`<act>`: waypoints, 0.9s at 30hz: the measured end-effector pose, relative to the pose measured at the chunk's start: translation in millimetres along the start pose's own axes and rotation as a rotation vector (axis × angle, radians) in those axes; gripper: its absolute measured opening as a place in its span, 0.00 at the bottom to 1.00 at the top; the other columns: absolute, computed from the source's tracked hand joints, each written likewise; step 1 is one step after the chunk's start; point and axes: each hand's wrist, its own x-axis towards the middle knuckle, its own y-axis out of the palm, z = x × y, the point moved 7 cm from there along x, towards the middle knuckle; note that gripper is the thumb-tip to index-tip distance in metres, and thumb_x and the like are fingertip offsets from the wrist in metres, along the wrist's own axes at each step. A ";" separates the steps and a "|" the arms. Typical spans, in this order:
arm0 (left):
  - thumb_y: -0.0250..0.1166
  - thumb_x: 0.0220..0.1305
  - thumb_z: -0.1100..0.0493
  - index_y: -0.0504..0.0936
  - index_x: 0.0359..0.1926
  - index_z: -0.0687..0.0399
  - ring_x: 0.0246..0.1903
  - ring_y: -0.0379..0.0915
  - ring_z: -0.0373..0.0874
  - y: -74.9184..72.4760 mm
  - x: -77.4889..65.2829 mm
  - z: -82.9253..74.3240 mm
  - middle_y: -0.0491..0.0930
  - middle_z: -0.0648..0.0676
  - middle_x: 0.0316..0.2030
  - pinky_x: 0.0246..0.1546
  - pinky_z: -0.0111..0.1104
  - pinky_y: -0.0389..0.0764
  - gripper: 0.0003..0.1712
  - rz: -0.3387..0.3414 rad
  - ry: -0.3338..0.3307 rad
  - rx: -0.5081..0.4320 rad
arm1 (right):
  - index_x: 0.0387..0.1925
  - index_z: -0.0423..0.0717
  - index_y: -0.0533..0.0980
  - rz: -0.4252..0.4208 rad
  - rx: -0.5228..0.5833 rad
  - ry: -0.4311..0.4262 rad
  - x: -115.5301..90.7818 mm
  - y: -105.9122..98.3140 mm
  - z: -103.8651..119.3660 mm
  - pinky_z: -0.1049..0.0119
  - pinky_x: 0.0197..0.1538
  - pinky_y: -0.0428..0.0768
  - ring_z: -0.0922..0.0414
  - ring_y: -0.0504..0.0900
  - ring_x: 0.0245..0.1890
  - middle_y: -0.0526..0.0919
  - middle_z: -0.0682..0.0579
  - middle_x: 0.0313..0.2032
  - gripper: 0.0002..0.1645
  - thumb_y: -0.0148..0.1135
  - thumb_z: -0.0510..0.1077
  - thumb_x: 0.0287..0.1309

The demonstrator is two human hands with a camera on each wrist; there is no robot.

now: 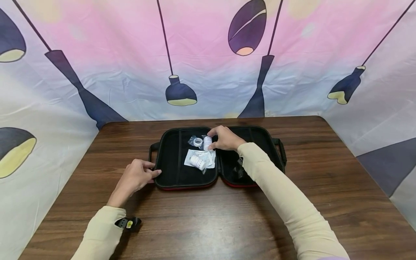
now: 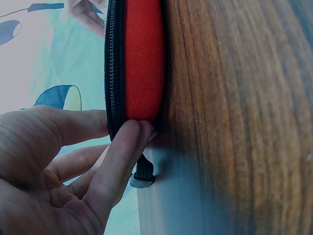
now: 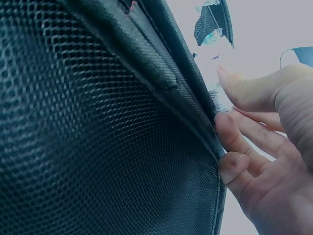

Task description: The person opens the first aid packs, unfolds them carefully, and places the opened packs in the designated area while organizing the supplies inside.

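A black-lined zip case with a red outer shell lies unfolded on the table. My left hand pinches its near left corner, at the zipper edge. Over the case's left half, my right hand holds a white wrapped bandage roll between thumb and fingers. Beside that roll is a white tape ring in clear plastic. Nearer to me, a second white roll rests on flat white packets. In the right wrist view, dark mesh fills much of the frame.
The case has a black carry handle on its right side and another handle part on its left. A brown wooden table carries it. Behind hangs a printed cloth, reaching down to the table's back edge.
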 end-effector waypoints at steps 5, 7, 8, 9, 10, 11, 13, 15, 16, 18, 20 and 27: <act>0.67 0.70 0.53 0.75 0.65 0.71 0.32 0.87 0.48 -0.5 -0.1 -0.8 0.83 0.54 0.26 0.33 0.40 0.82 0.31 -0.001 0.003 0.005 | 0.63 0.37 0.76 -0.052 0.045 0.008 -2.8 -7.4 0.0 0.53 0.63 0.75 0.47 0.75 0.62 0.79 0.41 0.61 0.32 0.74 0.42 0.59; 0.67 0.70 0.53 0.75 0.65 0.71 0.32 0.87 0.47 -0.8 -0.2 -0.7 0.83 0.54 0.26 0.33 0.39 0.81 0.32 0.000 0.003 0.008 | 0.63 0.37 0.76 -0.067 0.064 0.004 -4.0 -11.2 0.9 0.53 0.62 0.75 0.47 0.76 0.61 0.79 0.41 0.60 0.32 0.75 0.42 0.59; 0.67 0.70 0.52 0.75 0.65 0.71 0.32 0.87 0.47 -0.8 -0.4 -0.6 0.83 0.54 0.26 0.32 0.39 0.81 0.32 0.002 0.002 0.009 | 0.62 0.37 0.76 -0.073 0.072 0.000 -4.8 -13.1 1.3 0.53 0.62 0.75 0.46 0.76 0.61 0.79 0.41 0.59 0.32 0.75 0.42 0.59; 0.67 0.70 0.52 0.75 0.65 0.71 0.32 0.87 0.47 -0.8 -0.5 -0.6 0.83 0.54 0.26 0.32 0.39 0.80 0.32 0.004 0.001 0.010 | 0.62 0.37 0.76 -0.078 0.080 -0.002 -5.6 -15.1 1.5 0.53 0.61 0.76 0.46 0.76 0.60 0.79 0.41 0.58 0.32 0.75 0.42 0.58; 0.67 0.70 0.52 0.75 0.65 0.71 0.32 0.87 0.47 -0.6 -0.8 -0.4 0.83 0.54 0.26 0.32 0.38 0.80 0.32 0.004 -0.002 0.013 | 0.62 0.37 0.76 -0.083 0.085 -0.003 -6.5 -17.0 1.4 0.54 0.60 0.77 0.46 0.77 0.58 0.80 0.41 0.58 0.31 0.75 0.41 0.58; 0.67 0.70 0.52 0.75 0.65 0.71 0.31 0.87 0.47 -0.7 -0.9 -0.4 0.83 0.54 0.26 0.31 0.38 0.80 0.32 0.005 -0.003 0.014 | 0.62 0.37 0.77 -0.086 0.088 -0.004 -7.3 -18.9 1.2 0.54 0.58 0.78 0.46 0.78 0.56 0.80 0.41 0.57 0.31 0.75 0.41 0.58; 0.67 0.70 0.52 0.74 0.65 0.71 0.31 0.87 0.47 -1.4 -0.9 -0.5 0.83 0.54 0.26 0.30 0.37 0.79 0.32 0.003 -0.003 0.018 | 0.62 0.37 0.77 -0.093 0.094 -0.003 -9.5 -22.6 0.0 0.55 0.54 0.80 0.46 0.80 0.52 0.80 0.41 0.56 0.31 0.75 0.42 0.58; 0.67 0.70 0.52 0.75 0.65 0.71 0.31 0.86 0.46 -1.8 -1.3 -0.3 0.83 0.54 0.26 0.29 0.37 0.77 0.32 0.000 -0.007 0.027 | 0.62 0.38 0.77 -0.098 0.100 0.005 -12.7 -26.6 -1.7 0.55 0.49 0.81 0.47 0.82 0.47 0.80 0.41 0.56 0.30 0.74 0.42 0.59; 0.67 0.70 0.52 0.75 0.65 0.71 0.30 0.86 0.46 -1.9 -1.4 -0.2 0.83 0.53 0.26 0.29 0.36 0.77 0.32 -0.003 -0.008 0.032 | 0.62 0.38 0.77 -0.098 0.104 0.008 -14.8 -28.6 -2.7 0.55 0.47 0.81 0.46 0.82 0.44 0.80 0.41 0.57 0.30 0.74 0.42 0.59; 0.67 0.70 0.51 0.75 0.65 0.71 0.29 0.85 0.45 -2.4 -1.4 -0.4 0.84 0.52 0.26 0.28 0.36 0.75 0.32 -0.006 -0.009 0.041 | 0.62 0.38 0.76 -0.101 0.102 0.008 -19.8 -33.1 -4.3 0.54 0.48 0.81 0.46 0.82 0.45 0.79 0.41 0.58 0.31 0.74 0.42 0.59; 0.67 0.70 0.51 0.75 0.64 0.71 0.28 0.84 0.44 -2.2 -1.6 -0.6 0.84 0.52 0.26 0.28 0.36 0.75 0.32 -0.007 -0.010 0.048 | 0.62 0.38 0.76 -0.105 0.098 0.010 -25.6 -38.3 -7.1 0.53 0.52 0.80 0.44 0.82 0.48 0.79 0.40 0.59 0.31 0.74 0.42 0.59; 0.67 0.70 0.51 0.75 0.64 0.71 0.28 0.84 0.44 -2.5 -1.8 -2.0 0.84 0.51 0.26 0.30 0.38 0.77 0.32 -0.010 -0.002 0.054 | 0.62 0.38 0.77 -0.136 0.063 0.028 -50.5 -59.1 -26.7 0.52 0.50 0.80 0.49 0.82 0.34 0.80 0.40 0.59 0.30 0.75 0.43 0.59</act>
